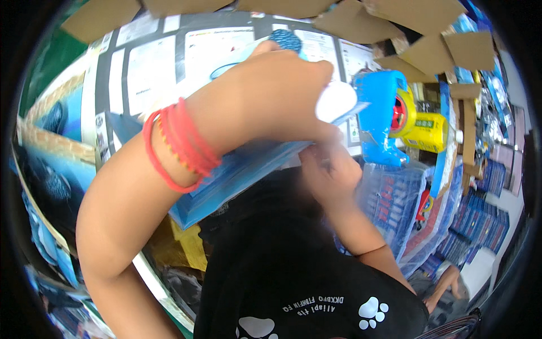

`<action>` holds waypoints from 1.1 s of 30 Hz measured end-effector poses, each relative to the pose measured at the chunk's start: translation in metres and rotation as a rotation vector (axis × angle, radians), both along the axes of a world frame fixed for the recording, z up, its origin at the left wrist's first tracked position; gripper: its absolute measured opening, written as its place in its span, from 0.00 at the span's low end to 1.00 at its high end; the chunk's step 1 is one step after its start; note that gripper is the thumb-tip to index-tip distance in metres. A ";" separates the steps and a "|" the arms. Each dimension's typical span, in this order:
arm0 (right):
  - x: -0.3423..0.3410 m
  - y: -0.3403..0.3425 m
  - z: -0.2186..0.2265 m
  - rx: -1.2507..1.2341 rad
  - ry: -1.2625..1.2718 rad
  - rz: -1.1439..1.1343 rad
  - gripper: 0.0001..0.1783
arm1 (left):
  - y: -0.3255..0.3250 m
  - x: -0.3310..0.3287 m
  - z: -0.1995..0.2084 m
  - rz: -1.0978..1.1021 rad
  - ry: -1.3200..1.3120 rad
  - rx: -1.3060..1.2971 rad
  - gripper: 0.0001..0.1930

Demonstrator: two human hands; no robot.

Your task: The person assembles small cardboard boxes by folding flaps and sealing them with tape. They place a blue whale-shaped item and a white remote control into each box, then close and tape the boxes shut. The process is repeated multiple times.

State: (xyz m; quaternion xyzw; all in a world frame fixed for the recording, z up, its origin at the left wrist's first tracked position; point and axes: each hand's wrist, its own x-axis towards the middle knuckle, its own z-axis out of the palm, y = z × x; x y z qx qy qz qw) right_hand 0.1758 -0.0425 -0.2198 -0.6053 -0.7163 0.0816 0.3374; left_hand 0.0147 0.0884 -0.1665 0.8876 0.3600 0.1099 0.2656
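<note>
One blue package (240, 176) | left hand (276, 93) reaches over it, fingers' state indeterminable | right hand (332, 174) is at its edge, fingers curled, grip blurred

Blurred hands (333, 174), blue package (243, 174) — partly hidden, left arm (127, 209) — cropped below

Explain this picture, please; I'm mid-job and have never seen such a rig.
There is no machine: these are a person's bare hands, seen from above by a head-worn fisheye camera, so straight edges bend. The left hand, red bracelets at its wrist, reaches across; the right hand is just below it. Both seem to hold a blue package, though blur hides the exact grip. The table shows printed white sheets, with a blue tape dispenser and yellow bottle at right.
</note>
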 end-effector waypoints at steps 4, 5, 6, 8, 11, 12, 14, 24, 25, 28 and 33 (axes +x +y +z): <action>0.006 0.001 0.003 -0.039 -0.138 0.044 0.06 | 0.004 0.001 0.003 -0.028 -0.046 0.041 0.36; 0.010 0.000 0.003 -0.026 -0.179 0.092 0.07 | 0.004 0.001 0.007 -0.015 -0.044 0.012 0.37; 0.008 0.004 0.009 0.046 -0.143 0.112 0.07 | 0.005 0.004 0.011 -0.016 -0.040 -0.017 0.37; 0.011 0.003 0.011 0.040 -0.182 0.136 0.07 | 0.009 0.010 0.021 -0.033 -0.026 -0.137 0.37; 0.009 0.002 -0.007 0.007 0.012 0.099 0.08 | 0.005 0.015 0.020 -0.028 -0.026 -0.114 0.34; 0.006 -0.001 -0.006 -0.105 0.095 0.033 0.11 | 0.006 0.018 0.019 -0.042 -0.047 -0.110 0.34; -0.002 0.004 -0.008 -0.114 0.391 -0.023 0.12 | 0.004 0.017 0.025 -0.017 -0.076 -0.211 0.32; -0.003 0.010 -0.010 -0.645 1.042 -0.024 0.11 | 0.007 0.015 0.021 -0.078 -0.055 -0.069 0.39; 0.000 0.011 -0.004 -0.718 1.240 -0.023 0.09 | 0.008 0.019 0.027 -0.092 0.010 -0.077 0.37; 0.011 0.015 0.008 -1.008 1.542 0.044 0.06 | 0.005 0.012 0.023 -0.080 -0.025 -0.056 0.38; 0.021 0.017 -0.011 -1.202 1.833 0.158 0.07 | 0.003 0.006 0.024 -0.097 -0.009 -0.057 0.40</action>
